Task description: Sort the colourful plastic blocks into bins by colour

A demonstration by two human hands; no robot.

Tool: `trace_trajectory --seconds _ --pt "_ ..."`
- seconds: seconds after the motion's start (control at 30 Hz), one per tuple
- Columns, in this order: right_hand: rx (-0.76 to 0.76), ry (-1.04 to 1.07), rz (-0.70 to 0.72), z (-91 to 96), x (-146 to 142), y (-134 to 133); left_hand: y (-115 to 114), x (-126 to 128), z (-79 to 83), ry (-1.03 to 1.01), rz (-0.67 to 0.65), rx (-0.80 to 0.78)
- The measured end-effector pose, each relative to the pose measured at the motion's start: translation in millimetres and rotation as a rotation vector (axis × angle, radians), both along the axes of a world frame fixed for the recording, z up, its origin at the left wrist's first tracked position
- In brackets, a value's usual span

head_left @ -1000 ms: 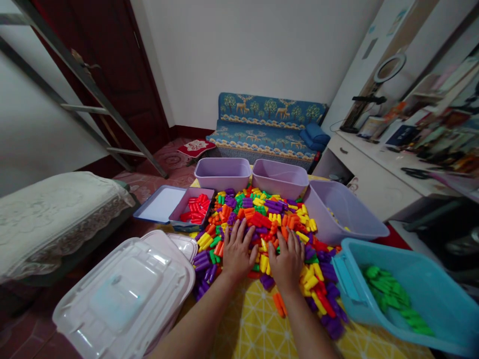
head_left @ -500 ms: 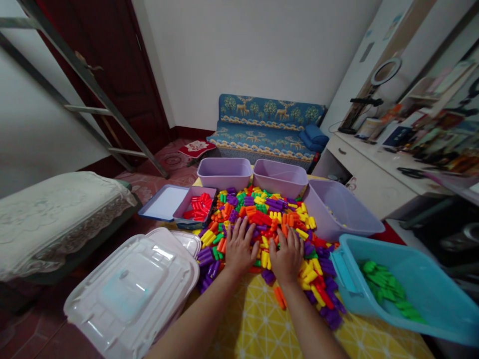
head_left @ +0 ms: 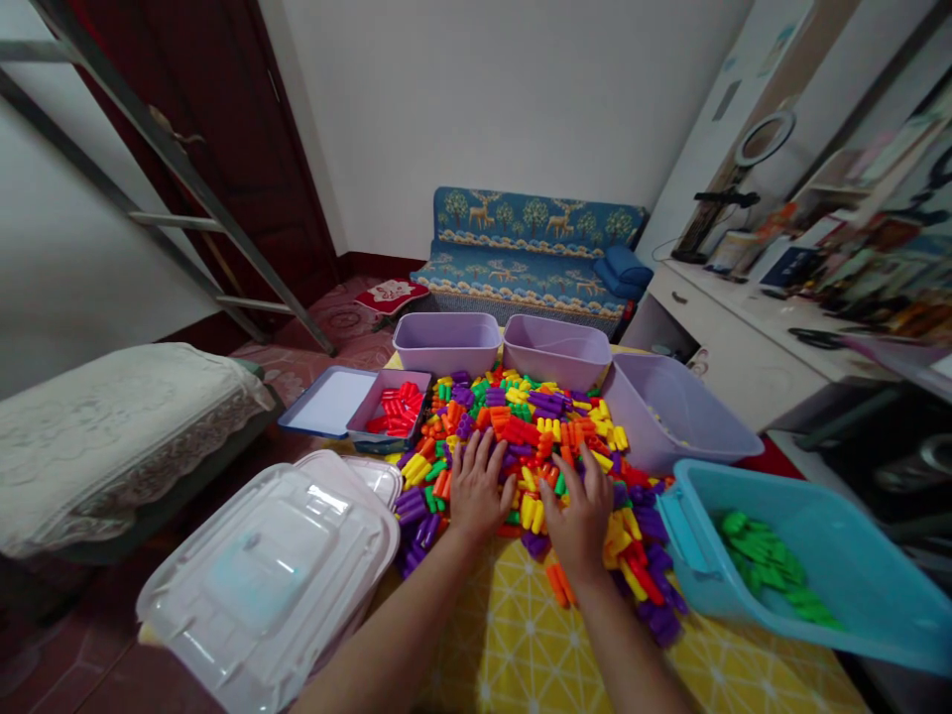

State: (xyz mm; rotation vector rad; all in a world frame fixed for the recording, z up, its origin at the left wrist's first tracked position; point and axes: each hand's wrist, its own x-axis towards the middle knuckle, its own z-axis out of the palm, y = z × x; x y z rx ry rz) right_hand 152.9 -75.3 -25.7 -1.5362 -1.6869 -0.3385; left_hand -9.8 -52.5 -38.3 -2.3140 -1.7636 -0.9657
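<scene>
A wide heap of plastic building blocks (head_left: pixel 535 428) in red, orange, yellow, green and purple covers the middle of the table. My left hand (head_left: pixel 477 491) lies palm down on the near left part of the heap, fingers spread. On the near right part rests my right hand (head_left: pixel 580 511), also palm down with its fingers apart. Yellow blocks (head_left: pixel 532 513) sit between the two hands. An orange block (head_left: pixel 559 585) lies on the cloth just left of my right wrist. What is under the palms is hidden.
Purple bins (head_left: pixel 446 347) line the far edge and far right. A teal bin (head_left: pixel 699 585) at right holds green blocks. At left, a tin (head_left: pixel 427 407) contains red blocks, near stacked clear lids (head_left: pixel 260 575). Yellow patterned cloth (head_left: pixel 521 635) covers the table. A blue sofa (head_left: pixel 513 263) stands behind.
My right hand has shifted slightly to the right, with its fingers spread wider. My left hand stays almost in place on the heap.
</scene>
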Motion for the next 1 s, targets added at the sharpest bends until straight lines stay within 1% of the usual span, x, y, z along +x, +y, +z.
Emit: trace_trajectory --seconds 0.07,0.1,0.17,0.23,0.3,0.4,0.5,0.63,0.73,0.83,0.9,1.0 --pt "0.017 0.014 0.070 3.1 -5.7 -15.7 -0.2 0.1 0.3 -0.005 0.006 -0.002" --pt "-0.005 0.008 0.106 3.2 -9.6 -23.6 -0.3 0.2 0.4 -0.006 0.009 -0.003" --pt "-0.088 -0.023 0.150 0.3 -17.5 -36.8 -0.3 0.4 0.4 -0.008 0.011 -0.003" --pt "-0.175 -0.062 0.152 -4.6 -23.9 -44.2 -0.2 0.5 0.4 -0.007 0.010 0.001" --pt "-0.237 -0.086 0.141 -8.6 -27.8 -45.9 -0.1 0.6 0.4 -0.005 0.009 0.008" --pt "-0.274 -0.086 0.145 -10.2 -28.9 -42.5 0.1 0.5 0.4 -0.003 0.011 0.024" --pt "-0.251 -0.071 0.148 -9.3 -24.9 -39.5 0.2 0.6 0.3 -0.003 0.010 0.030" --pt "-0.185 -0.010 0.117 -7.4 -11.3 -41.2 -0.2 1.1 0.2 -0.009 0.016 0.019" --pt "-0.107 0.122 0.099 -0.5 2.7 -44.6 -0.6 1.2 0.5 -0.010 0.016 0.007" --pt "-0.036 0.340 0.061 11.7 17.2 -47.1 -0.8 0.9 1.0 -0.009 0.012 0.000" --pt "-0.014 0.558 0.006 20.5 26.9 -48.0 -0.8 0.8 1.3 -0.008 0.013 0.004" --pt "0.055 0.968 -0.094 31.7 41.8 -49.3 -0.7 0.8 1.5 -0.007 0.016 0.009"
